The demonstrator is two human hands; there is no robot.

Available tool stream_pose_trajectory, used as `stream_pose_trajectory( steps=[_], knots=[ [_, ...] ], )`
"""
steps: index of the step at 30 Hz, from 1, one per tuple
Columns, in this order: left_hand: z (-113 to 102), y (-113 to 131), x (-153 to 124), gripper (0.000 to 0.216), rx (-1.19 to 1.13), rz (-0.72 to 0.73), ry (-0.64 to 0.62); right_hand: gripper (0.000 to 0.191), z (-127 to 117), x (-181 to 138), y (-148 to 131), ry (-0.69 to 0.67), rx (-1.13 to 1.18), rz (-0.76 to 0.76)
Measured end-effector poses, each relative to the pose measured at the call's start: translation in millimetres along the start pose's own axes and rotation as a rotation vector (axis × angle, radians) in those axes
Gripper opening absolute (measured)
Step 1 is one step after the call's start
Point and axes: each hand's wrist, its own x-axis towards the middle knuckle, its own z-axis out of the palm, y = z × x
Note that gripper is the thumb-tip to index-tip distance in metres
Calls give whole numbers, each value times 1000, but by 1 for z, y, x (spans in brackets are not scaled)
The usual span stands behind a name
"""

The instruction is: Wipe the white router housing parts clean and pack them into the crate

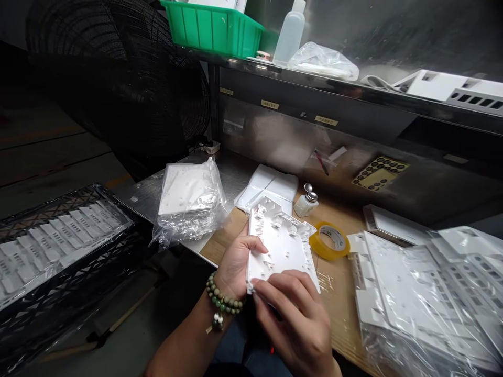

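Observation:
A white moulded plastic housing (281, 246) is held up in front of me with its ribbed, clipped inner side facing up. My left hand (236, 264) grips its left edge, the thumb resting over the inner face. At the near left corner, the thumb and fingertips of my right hand (294, 311) pinch the housing's rim. Whether a small part sits between those fingertips is hidden. Just beyond the housing lie a roll of yellow tape (329, 241), a small glass bottle with a metal top (305, 203) and a stack of white bags or sheets (271, 183).
Bagged white panels (190, 196) stand on the left of the bench, and more plastic-wrapped housings (416, 293) cover the right. A black crate (90, 191) of white parts is at far left. Above runs a shelf (291, 76) with a green bin (212, 29). A large fan (118, 78) stands behind.

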Motion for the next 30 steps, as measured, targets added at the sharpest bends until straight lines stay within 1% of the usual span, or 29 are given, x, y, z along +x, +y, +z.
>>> stream_pose_trajectory(
  steps=[4, 7, 10, 12, 14, 17, 19, 21, 22, 23, 24, 26, 27, 29, 30],
  knots=[
    [-1, 0, 0, 100, 4, 47, -9, 30, 1, -1, 0, 16, 25, 30],
    [-3, 1, 0, 100, 10, 21, -2, 33, 2, -2, 0, 28, 23, 29],
    [-4, 4, 0, 100, -6, -48, 46, 30, 0, -3, 2, -13, -3, 15],
    [-3, 6, 0, 102, -18, -47, 59, 30, -2, -3, 4, -22, -6, 25],
    [-1, 6, -1, 106, -14, -13, 55, 33, 0, -3, 3, 1, 3, 46],
    [-1, 4, -2, 111, 13, 19, 26, 30, 6, 1, -2, 42, 13, 72],
    [-6, 5, 0, 111, 35, 25, -13, 24, 9, 2, -4, 22, 25, 89],
    [-14, 9, 2, 108, 47, 0, -55, 21, 5, -2, -2, -1, 40, 115],
    [-19, 12, 4, 106, 48, -24, -65, 20, 0, -7, 0, 12, 45, 156],
    [-24, 17, 5, 105, 46, -54, -64, 19, -7, -13, 5, 57, 44, 222],
    [-29, 23, 6, 105, 42, -82, -54, 17, -14, -21, 11, 130, 33, 308],
    [-38, 36, 5, 106, 36, -110, -13, 14, -30, -38, 25, 315, -13, 494],
    [-42, 42, 4, 107, 35, -109, 3, 14, -38, -46, 32, 401, -40, 564],
    [-50, 53, 1, 107, 46, -78, -20, 17, -49, -60, 45, 503, -85, 642],
    [-54, 58, -1, 105, 57, -53, -61, 17, -53, -66, 48, 519, -103, 660]
  ],
)
